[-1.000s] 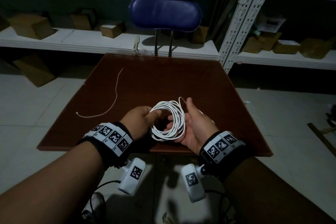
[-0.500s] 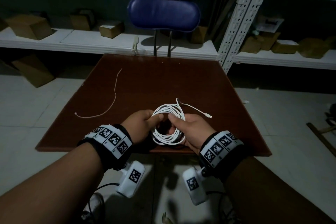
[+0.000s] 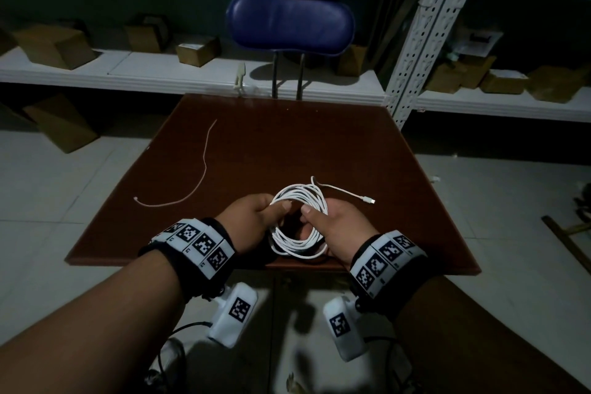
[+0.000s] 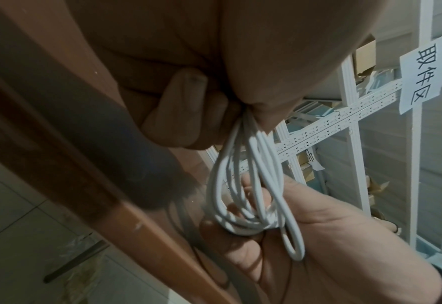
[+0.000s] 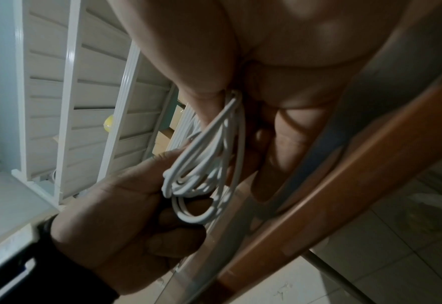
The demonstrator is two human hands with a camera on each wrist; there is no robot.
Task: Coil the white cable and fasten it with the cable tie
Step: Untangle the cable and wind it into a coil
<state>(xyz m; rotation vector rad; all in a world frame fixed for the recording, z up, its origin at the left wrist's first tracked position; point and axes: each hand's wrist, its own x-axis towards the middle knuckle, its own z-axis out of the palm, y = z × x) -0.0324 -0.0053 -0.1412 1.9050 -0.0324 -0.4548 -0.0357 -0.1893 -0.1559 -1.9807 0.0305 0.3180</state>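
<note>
Cable tie (image 3: 195,182) lying lengthwise away-and-toward on bench (image 3: 287,137), well left of coiled white cable (image 3: 299,221) pinched by left hand (image 3: 252,217) and right hand (image 3: 335,227); left nearer.

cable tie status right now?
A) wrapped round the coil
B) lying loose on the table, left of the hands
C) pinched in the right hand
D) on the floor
B: the cable tie lies untouched on the table, while the left hand and right hand both grip the white cable coil.
</note>
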